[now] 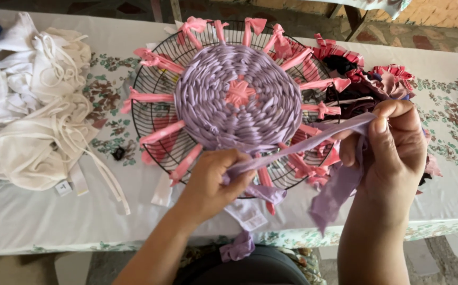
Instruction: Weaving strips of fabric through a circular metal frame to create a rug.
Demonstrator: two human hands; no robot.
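Two bare forearms enter from bottom edge, no sleeves in view. Left hand point(210, 182): no ring, no watch, no bracelet showing; wrist bare. Right hand point(392, 142): likewise unadorned; thumbnail short, plain, unpainted. No gloves on either. Between forearms, at bottom centre, dark grey garment point(250, 266) over lap or torso, smooth fabric, rounded outline. Just beside it, strip of patterned cloth, greenish floral; whether worn cannot tell.

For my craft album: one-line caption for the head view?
Left hand and right hand stretch a lilac fabric strip over a round wire frame.
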